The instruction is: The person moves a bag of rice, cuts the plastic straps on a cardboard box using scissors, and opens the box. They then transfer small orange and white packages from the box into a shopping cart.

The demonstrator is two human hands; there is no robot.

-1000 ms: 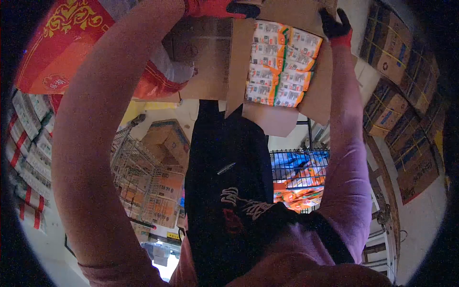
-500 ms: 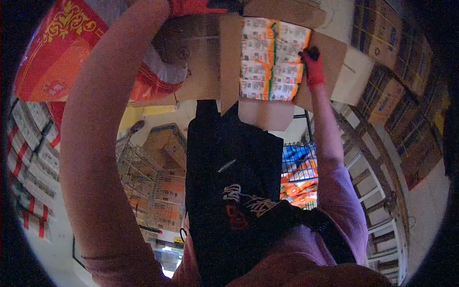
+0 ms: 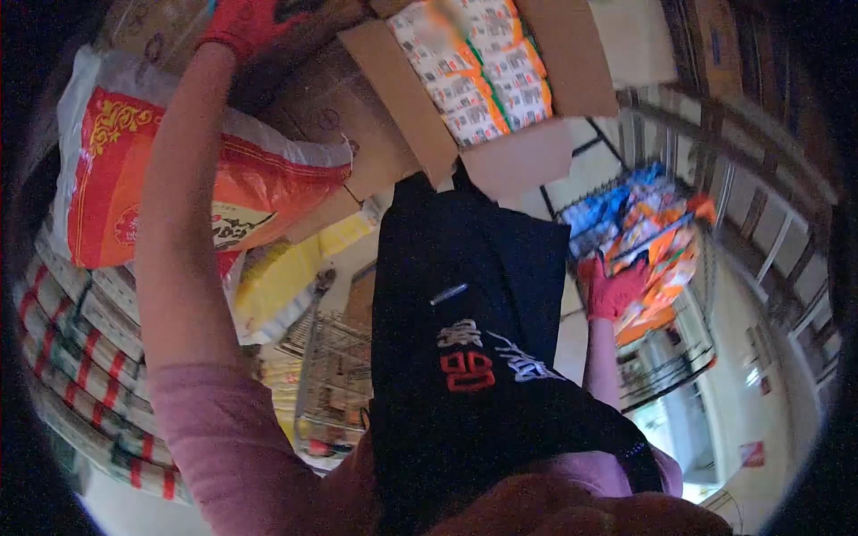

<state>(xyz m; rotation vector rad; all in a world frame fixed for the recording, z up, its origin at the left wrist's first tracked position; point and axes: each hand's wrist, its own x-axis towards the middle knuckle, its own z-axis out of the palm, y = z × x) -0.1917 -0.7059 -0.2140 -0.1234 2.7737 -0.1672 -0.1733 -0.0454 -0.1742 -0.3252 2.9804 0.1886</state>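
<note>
My left hand [image 3: 250, 25], in a red glove with dark fingertips, is near the top edge with its fingers apart, above cardboard and a red and white sack [image 3: 179, 170]. An open carton [image 3: 518, 159] in front of me holds white and orange packets [image 3: 483, 76] in rows. To the right, my right hand [image 3: 615, 288], also red-gloved, reaches to a wire basket [image 3: 706, 330] of orange and blue packets [image 3: 652, 237]. Its fingers are spread at the near side of those packets.
A dark apron [image 3: 474, 268] hangs before my body. A wire cart [image 3: 335, 366] stands lower left, near yellow packs [image 3: 286, 277]. Stacked packs with red bands [image 3: 80, 357] line the left. A pale rack or ladder frame [image 3: 760, 232] curves along the right.
My right hand has left the carton's packets and moved down and right to the wire basket. My left hand has shifted left. The view has turned, and the carton appears higher and tilted.
</note>
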